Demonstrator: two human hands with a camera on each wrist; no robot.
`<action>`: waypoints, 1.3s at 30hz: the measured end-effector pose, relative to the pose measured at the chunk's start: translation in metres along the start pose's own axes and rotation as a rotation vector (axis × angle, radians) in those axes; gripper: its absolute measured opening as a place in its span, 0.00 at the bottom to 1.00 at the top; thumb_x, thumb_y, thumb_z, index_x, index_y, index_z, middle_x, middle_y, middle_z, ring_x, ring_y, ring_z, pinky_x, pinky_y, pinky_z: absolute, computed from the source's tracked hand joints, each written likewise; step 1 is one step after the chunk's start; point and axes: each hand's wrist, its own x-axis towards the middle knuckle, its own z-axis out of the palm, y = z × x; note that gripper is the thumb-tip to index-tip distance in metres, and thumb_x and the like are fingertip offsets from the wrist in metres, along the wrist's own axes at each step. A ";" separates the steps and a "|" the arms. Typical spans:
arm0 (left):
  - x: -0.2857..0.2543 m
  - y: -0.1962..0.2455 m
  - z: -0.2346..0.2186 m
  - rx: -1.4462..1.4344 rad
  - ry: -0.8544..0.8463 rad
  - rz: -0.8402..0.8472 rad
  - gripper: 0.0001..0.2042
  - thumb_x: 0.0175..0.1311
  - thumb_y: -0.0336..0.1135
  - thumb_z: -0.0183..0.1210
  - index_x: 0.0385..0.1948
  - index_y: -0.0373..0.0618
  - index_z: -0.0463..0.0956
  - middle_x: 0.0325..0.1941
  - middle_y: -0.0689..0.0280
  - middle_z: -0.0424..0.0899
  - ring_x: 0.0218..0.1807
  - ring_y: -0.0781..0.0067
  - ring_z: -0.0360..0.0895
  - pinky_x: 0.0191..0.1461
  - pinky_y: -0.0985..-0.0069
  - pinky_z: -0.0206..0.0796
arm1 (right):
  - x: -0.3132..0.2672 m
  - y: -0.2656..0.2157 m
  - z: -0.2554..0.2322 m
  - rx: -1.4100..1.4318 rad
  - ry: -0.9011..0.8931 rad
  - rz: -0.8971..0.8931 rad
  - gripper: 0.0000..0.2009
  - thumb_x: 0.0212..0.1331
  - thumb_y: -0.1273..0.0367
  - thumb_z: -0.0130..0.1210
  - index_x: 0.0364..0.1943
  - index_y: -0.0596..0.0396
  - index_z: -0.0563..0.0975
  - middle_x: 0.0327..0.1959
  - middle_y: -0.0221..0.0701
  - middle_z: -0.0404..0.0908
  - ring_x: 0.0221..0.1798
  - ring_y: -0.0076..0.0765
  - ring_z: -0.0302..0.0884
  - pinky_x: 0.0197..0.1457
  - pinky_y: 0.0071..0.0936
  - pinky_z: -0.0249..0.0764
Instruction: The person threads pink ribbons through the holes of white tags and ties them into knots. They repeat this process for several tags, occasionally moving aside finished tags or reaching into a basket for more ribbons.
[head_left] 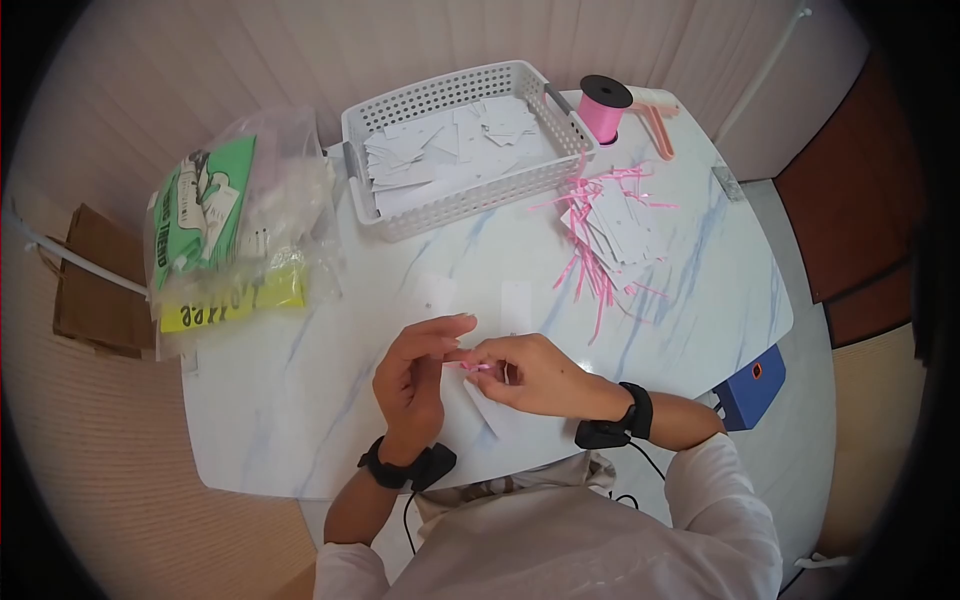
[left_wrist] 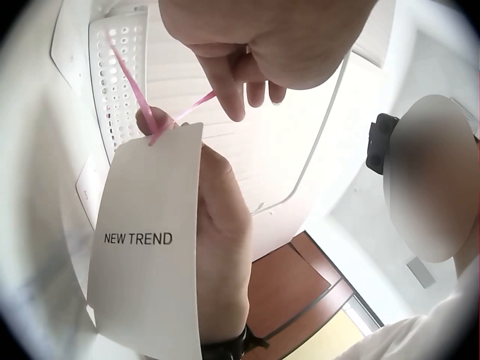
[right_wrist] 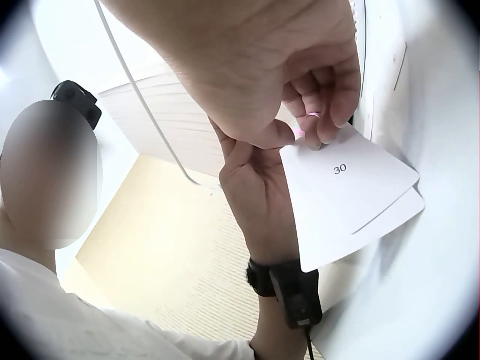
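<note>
Both hands meet over the near middle of the table. My right hand pinches a white hang tag by its top edge. The tag reads "NEW TREND" on the side in the left wrist view, and the tag shows "30" and a second layer in the right wrist view. A pink ribbon passes through the hole at its top. One ribbon tail runs to the fingertips of my left hand, which pinch it; the other tail sticks up free. The left hand's grip is partly hidden by its fingers.
A white perforated basket of white tags stands at the back. To its right are a pink ribbon spool, a pink-handled tool and a pile of ribboned tags. Plastic bags lie left. A loose tag lies beyond the hands.
</note>
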 end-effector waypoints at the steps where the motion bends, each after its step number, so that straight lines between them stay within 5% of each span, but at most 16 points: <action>1: 0.000 0.000 -0.001 -0.005 -0.011 0.008 0.12 0.65 0.14 0.37 0.39 0.36 0.71 0.52 0.50 0.76 0.53 0.59 0.78 0.49 0.71 0.77 | 0.001 -0.001 -0.001 -0.001 -0.004 0.000 0.08 0.57 0.66 0.57 0.35 0.57 0.78 0.20 0.33 0.76 0.20 0.32 0.74 0.27 0.28 0.69; 4: -0.001 -0.001 -0.004 0.000 -0.043 0.019 0.14 0.63 0.13 0.36 0.39 0.36 0.71 0.51 0.51 0.76 0.53 0.59 0.78 0.51 0.71 0.75 | 0.001 -0.001 0.000 0.008 -0.076 0.093 0.08 0.59 0.68 0.56 0.37 0.58 0.79 0.20 0.33 0.76 0.20 0.31 0.73 0.27 0.26 0.69; 10: 0.000 0.000 0.000 -0.026 -0.070 0.013 0.17 0.60 0.10 0.35 0.40 0.36 0.72 0.49 0.53 0.78 0.50 0.63 0.79 0.51 0.72 0.73 | -0.001 0.016 0.007 0.222 -0.001 -0.012 0.10 0.60 0.76 0.53 0.45 0.60 0.78 0.22 0.31 0.77 0.25 0.24 0.74 0.32 0.22 0.70; 15: 0.000 -0.003 -0.005 0.125 -0.051 0.055 0.15 0.64 0.13 0.35 0.43 0.37 0.71 0.48 0.54 0.78 0.45 0.68 0.80 0.48 0.75 0.73 | 0.002 0.018 -0.001 0.398 -0.102 -0.079 0.22 0.59 0.80 0.51 0.59 0.54 0.67 0.40 0.31 0.80 0.43 0.23 0.75 0.46 0.22 0.72; 18: 0.002 -0.003 -0.003 0.094 0.058 -0.114 0.10 0.70 0.22 0.39 0.46 0.37 0.70 0.46 0.57 0.78 0.38 0.72 0.78 0.40 0.78 0.73 | 0.003 0.019 -0.006 0.531 -0.127 -0.043 0.21 0.61 0.80 0.49 0.60 0.54 0.66 0.44 0.31 0.78 0.47 0.24 0.74 0.47 0.22 0.72; 20: 0.004 -0.003 -0.004 0.051 0.107 -0.250 0.15 0.67 0.19 0.35 0.48 0.38 0.70 0.42 0.61 0.78 0.31 0.81 0.72 0.34 0.84 0.66 | 0.003 0.009 -0.011 0.571 -0.113 0.028 0.20 0.63 0.78 0.48 0.59 0.55 0.66 0.43 0.31 0.79 0.45 0.23 0.75 0.45 0.21 0.72; 26: -0.001 -0.009 -0.013 -0.012 -0.019 -0.359 0.13 0.68 0.26 0.41 0.51 0.39 0.70 0.35 0.67 0.72 0.25 0.87 0.60 0.28 0.86 0.54 | 0.004 0.005 -0.014 0.599 -0.005 0.142 0.13 0.66 0.74 0.49 0.53 0.56 0.69 0.40 0.31 0.83 0.35 0.20 0.77 0.35 0.17 0.71; 32: 0.004 0.001 -0.002 0.162 0.004 -0.494 0.13 0.66 0.31 0.52 0.50 0.38 0.74 0.28 0.71 0.73 0.24 0.88 0.62 0.28 0.86 0.54 | 0.004 0.007 -0.012 0.591 -0.032 0.211 0.08 0.66 0.71 0.50 0.46 0.57 0.73 0.38 0.28 0.82 0.32 0.16 0.75 0.34 0.16 0.70; 39: 0.000 -0.003 0.004 0.108 -0.016 -0.432 0.10 0.68 0.32 0.52 0.43 0.38 0.79 0.23 0.71 0.76 0.23 0.87 0.63 0.27 0.85 0.55 | 0.003 0.008 -0.009 0.514 -0.114 0.241 0.06 0.66 0.71 0.50 0.42 0.56 0.76 0.33 0.28 0.82 0.30 0.18 0.77 0.30 0.16 0.70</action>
